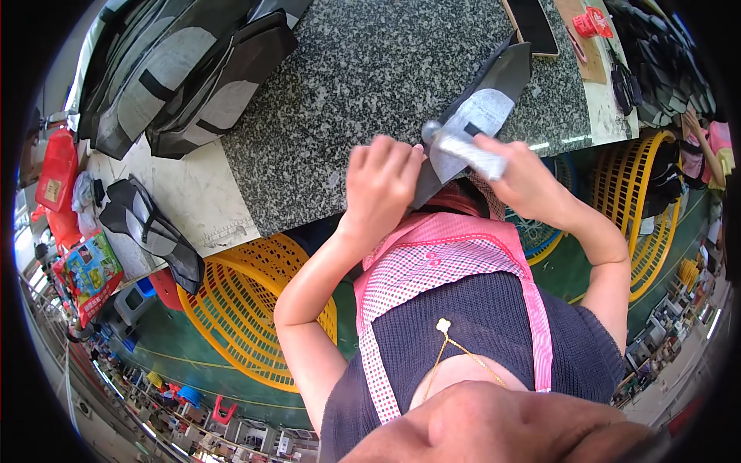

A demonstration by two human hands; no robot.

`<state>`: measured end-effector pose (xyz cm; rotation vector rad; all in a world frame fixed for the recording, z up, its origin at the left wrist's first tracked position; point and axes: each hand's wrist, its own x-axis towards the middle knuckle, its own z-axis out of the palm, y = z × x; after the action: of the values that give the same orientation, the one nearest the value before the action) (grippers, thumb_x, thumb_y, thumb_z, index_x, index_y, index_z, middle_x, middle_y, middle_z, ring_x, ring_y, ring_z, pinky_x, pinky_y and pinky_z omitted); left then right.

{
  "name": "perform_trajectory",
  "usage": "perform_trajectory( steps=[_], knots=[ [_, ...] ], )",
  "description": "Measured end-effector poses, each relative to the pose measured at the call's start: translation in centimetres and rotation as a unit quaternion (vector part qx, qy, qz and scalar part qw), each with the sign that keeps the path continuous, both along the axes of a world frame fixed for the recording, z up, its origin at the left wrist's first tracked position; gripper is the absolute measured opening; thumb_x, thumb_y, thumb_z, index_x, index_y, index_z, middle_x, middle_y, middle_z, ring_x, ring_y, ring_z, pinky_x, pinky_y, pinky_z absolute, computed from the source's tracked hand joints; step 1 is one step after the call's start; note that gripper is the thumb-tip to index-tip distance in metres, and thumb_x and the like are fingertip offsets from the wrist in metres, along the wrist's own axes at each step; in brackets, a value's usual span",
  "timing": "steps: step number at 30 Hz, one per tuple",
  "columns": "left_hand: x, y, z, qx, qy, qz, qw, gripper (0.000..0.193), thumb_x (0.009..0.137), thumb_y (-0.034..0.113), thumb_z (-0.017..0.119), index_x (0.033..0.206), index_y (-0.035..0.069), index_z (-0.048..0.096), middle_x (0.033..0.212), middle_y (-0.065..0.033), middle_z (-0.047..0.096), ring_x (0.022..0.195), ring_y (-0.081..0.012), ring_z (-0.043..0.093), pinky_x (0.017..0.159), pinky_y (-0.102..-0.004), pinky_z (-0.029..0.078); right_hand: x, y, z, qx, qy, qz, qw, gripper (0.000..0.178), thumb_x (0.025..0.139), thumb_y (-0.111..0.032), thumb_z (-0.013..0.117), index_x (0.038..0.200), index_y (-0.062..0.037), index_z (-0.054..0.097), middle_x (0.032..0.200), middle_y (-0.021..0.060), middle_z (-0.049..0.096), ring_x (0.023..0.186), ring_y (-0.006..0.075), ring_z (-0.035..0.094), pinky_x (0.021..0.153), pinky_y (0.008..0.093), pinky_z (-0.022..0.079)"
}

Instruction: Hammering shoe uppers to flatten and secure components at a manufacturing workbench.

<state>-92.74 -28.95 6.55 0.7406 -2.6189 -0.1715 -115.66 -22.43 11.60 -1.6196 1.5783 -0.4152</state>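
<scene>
On the near edge of the speckled stone tabletop lies a dark grey, flat, shoe-upper-like piece with a pale grey patch and a small black strip. My right hand is closed round a hammer, slightly blurred, whose handle looks wrapped in silvery material. Its rounded metal head is over the piece's left edge, close to the fingers of my left hand. Those fingers are curled and pressed together at that edge; their tips are partly hidden.
Stacks of similar dark pieces stand at the far left, with a smaller bundle nearer. A phone, red object and scissors lie at the far right. Yellow baskets stand below the table edge.
</scene>
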Motion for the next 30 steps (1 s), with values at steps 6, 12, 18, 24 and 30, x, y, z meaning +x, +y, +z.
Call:
perform_trajectory(
  steps=[6, 12, 18, 24, 30],
  knots=[
    [1.1, -0.8, 0.8, 0.146, 0.056, 0.043, 0.987, 0.017, 0.076, 0.014, 0.078, 0.092, 0.01, 0.074, 0.089, 0.0017, 0.066, 0.089, -0.0226, 0.057, 0.077, -0.0368, 0.042, -0.7, -0.8, -1.0, -0.008, -0.065, -0.01, 0.998, 0.017, 0.093, -0.012, 0.056, 0.101, 0.0029, 0.056, 0.071, 0.0245, 0.061, 0.075, 0.0469, 0.063, 0.059, 0.047, 0.048],
    [2.0, -0.8, 0.5, 0.075, 0.048, 0.018, 0.996, 0.021, 0.078, 0.012, 0.076, 0.098, 0.01, 0.074, 0.092, 0.0024, 0.067, 0.091, -0.0205, 0.058, 0.079, -0.0372, 0.041, 1.2, 0.2, -0.2, -0.049, 0.052, 0.076, 0.995, 0.018, 0.097, -0.018, 0.058, 0.098, -0.001, 0.052, 0.069, 0.0259, 0.061, 0.069, 0.0467, 0.062, 0.057, 0.0505, 0.046],
    [2.7, -0.1, 0.3, 0.08, 0.03, 0.013, 0.996, 0.018, 0.078, 0.014, 0.07, 0.095, 0.007, 0.072, 0.093, 0.0015, 0.065, 0.096, -0.0179, 0.058, 0.083, -0.0358, 0.041, 0.3, -1.2, 0.2, -0.004, -0.038, 0.02, 0.999, 0.016, 0.097, -0.016, 0.056, 0.098, -0.0001, 0.055, 0.071, 0.0252, 0.061, 0.071, 0.0452, 0.063, 0.058, 0.0495, 0.047],
    [3.3, -1.0, -0.3, 0.106, 0.063, 0.036, 0.992, 0.014, 0.078, 0.02, 0.074, 0.089, 0.011, 0.073, 0.09, 0.0035, 0.066, 0.091, -0.0176, 0.057, 0.081, -0.0357, 0.04, 2.0, -0.4, -0.5, -0.016, 0.033, 0.089, 0.995, 0.016, 0.095, -0.016, 0.056, 0.098, -0.0004, 0.055, 0.07, 0.0254, 0.061, 0.072, 0.0467, 0.063, 0.06, 0.0519, 0.048],
    [3.8, 0.3, -0.2, 0.038, 0.055, 0.048, 0.997, 0.013, 0.076, 0.019, 0.079, 0.086, 0.012, 0.075, 0.086, 0.0049, 0.066, 0.084, -0.0178, 0.058, 0.077, -0.0352, 0.04, 1.7, -1.0, 0.3, -0.065, -0.067, 0.005, 0.996, 0.009, 0.092, -0.009, 0.056, 0.096, -0.0008, 0.055, 0.071, 0.0254, 0.059, 0.074, 0.0469, 0.062, 0.059, 0.0505, 0.046]
  ],
)
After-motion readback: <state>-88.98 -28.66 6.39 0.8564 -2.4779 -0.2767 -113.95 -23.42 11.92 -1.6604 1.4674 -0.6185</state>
